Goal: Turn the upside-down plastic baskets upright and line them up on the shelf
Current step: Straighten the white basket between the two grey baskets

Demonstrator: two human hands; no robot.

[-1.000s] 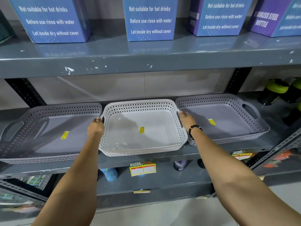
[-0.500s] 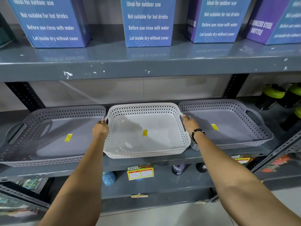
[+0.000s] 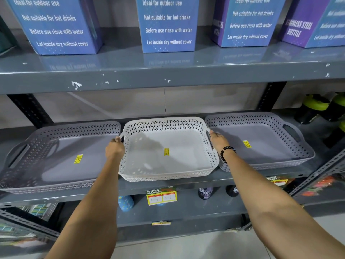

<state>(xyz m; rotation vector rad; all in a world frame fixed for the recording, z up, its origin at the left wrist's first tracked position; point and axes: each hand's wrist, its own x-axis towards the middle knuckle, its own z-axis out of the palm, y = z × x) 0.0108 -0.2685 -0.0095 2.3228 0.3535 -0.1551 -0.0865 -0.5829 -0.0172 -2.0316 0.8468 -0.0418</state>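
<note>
Three perforated plastic baskets stand upright side by side on the grey middle shelf (image 3: pixel 242 177). The white basket (image 3: pixel 164 176) is in the centre, with a grey basket (image 3: pixel 61 128) on its left and another grey basket (image 3: pixel 261 116) on its right. Each has a yellow sticker on its floor. My left hand (image 3: pixel 114 149) grips the white basket's left handle. My right hand (image 3: pixel 218 140), with a black bead bracelet on the wrist, grips its right handle. The white basket's front edge sits near the shelf's front lip.
Blue and purple bottle boxes (image 3: pixel 167 25) line the upper shelf (image 3: pixel 168 79). Black bottles with green lids (image 3: pixel 313 107) stand at the far right of the middle shelf. Below are a yellow-and-green price tag (image 3: pixel 161 196), a blue patterned bottle (image 3: pixel 126 202) and dark bottles (image 3: pixel 205 192).
The white basket has slid slightly back on the shelf between the grey ones, both hands staying on its handles. The view has tilted down a little.
</note>
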